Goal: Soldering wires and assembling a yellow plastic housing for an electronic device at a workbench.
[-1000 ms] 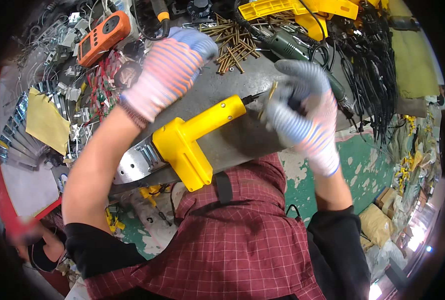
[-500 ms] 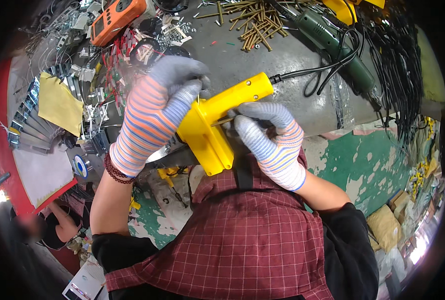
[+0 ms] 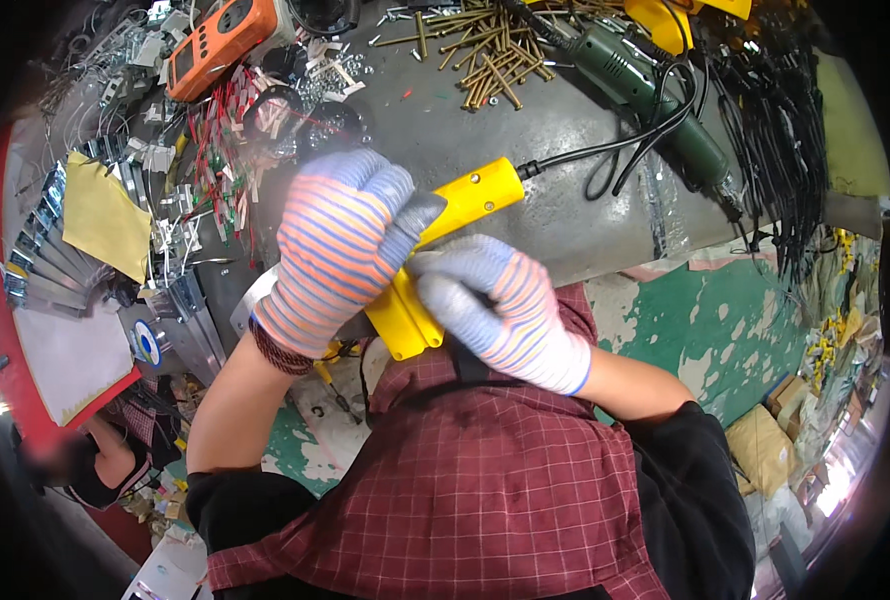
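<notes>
A yellow plastic housing (image 3: 402,318) with a round handle (image 3: 480,196) is held in front of my apron, over the table's near edge. A black cord (image 3: 575,157) runs out of the handle's end. My left hand (image 3: 340,245), in a striped glove with grey fingertips, is closed over the housing's upper left side and covers much of it. My right hand (image 3: 510,310), gloved alike, is closed with thumb and forefinger against the housing's right side. What sits between those fingertips is hidden.
Long brass screws (image 3: 490,65) lie at the far middle beside a green power tool (image 3: 655,105). An orange meter (image 3: 220,45), red wires (image 3: 227,130) and metal parts crowd the left. Black cables (image 3: 775,130) hang at the right edge. Another person's arm (image 3: 115,455) shows at lower left.
My right hand has moved left against the housing, and the brass screw that showed at its fingers is out of sight. My left hand has rolled over the housing, its fingers now closed around it.
</notes>
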Available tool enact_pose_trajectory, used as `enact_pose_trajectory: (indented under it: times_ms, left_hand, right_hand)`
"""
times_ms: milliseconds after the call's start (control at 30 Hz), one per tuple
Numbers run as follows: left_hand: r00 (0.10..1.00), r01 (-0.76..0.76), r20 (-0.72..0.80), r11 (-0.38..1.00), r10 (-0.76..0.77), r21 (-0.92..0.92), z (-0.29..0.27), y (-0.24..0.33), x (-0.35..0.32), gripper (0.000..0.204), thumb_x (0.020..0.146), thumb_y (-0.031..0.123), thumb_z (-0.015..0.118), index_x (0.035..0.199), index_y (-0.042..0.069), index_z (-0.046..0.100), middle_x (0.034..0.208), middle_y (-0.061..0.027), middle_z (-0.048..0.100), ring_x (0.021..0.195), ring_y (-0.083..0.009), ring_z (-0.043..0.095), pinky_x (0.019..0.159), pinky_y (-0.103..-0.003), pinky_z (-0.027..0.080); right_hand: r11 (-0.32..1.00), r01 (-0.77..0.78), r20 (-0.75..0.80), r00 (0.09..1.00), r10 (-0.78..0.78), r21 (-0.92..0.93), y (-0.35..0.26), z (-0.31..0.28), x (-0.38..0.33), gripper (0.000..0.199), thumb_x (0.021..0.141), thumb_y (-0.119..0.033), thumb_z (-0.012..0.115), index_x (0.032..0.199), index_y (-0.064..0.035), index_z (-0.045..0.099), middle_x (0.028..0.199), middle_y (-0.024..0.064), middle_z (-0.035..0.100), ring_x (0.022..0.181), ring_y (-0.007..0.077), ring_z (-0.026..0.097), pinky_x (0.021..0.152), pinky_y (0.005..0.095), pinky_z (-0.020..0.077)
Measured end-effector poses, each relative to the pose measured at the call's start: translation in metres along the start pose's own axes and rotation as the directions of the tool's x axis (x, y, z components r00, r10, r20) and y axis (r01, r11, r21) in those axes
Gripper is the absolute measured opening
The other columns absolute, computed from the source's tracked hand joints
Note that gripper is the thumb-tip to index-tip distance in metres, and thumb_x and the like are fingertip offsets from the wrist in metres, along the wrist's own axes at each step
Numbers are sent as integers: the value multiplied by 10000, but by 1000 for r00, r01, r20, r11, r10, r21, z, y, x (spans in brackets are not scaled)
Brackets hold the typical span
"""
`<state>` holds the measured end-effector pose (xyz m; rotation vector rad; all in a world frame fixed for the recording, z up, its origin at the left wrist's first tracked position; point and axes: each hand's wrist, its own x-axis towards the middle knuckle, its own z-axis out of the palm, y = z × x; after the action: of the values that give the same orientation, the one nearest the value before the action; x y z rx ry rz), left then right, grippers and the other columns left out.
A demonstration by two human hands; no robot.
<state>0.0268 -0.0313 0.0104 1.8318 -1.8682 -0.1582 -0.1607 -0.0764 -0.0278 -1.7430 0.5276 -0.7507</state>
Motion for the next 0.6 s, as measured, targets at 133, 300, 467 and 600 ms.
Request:
enact_pose_trajectory:
  times_ms: [133, 300, 467, 600]
  left_hand:
    - [994, -36, -94, 988, 50, 152, 9, 18, -8, 300, 800, 293, 723, 950, 36, 689, 980, -141, 647, 913, -326, 616, 817, -456, 478]
    - [977, 159, 98, 951, -191, 266, 18, 38, 2, 459, 797, 285, 677, 1149, -8, 661, 1037, -205, 672, 936, -382, 632, 836, -452, 495]
    - [946, 132, 230, 918, -229, 374, 22, 40, -2, 372, 745, 365, 708, 977, 74, 698, 949, -124, 650, 881, -298, 613, 758, -422, 441]
    - [970, 144, 148, 943, -195, 300, 20, 37, -2, 403, 772, 354, 707, 1039, 53, 693, 935, -116, 637, 882, -284, 602, 781, -431, 442]
  right_hand:
    - [989, -93, -131, 985, 109, 117, -26, -51, 34, 153, 941, -129, 656, 1024, -8, 701, 875, 56, 693, 799, 125, 642, 729, 296, 523]
    - [957, 101, -205, 978, -45, 273, -55, -49, 99, 226, 1005, -195, 582, 1073, -4, 680, 879, 38, 668, 761, 99, 608, 703, 268, 501]
    - [813, 519, 100, 853, -512, -265, 13, -12, 115, 179, 871, -197, 633, 969, -61, 694, 834, 129, 641, 795, 301, 619, 700, 396, 498]
    - [577, 572, 517, 809, -280, -583, -4, -73, 117, 162, 858, -286, 624, 912, -140, 669, 872, 53, 615, 821, 275, 591, 760, 394, 463]
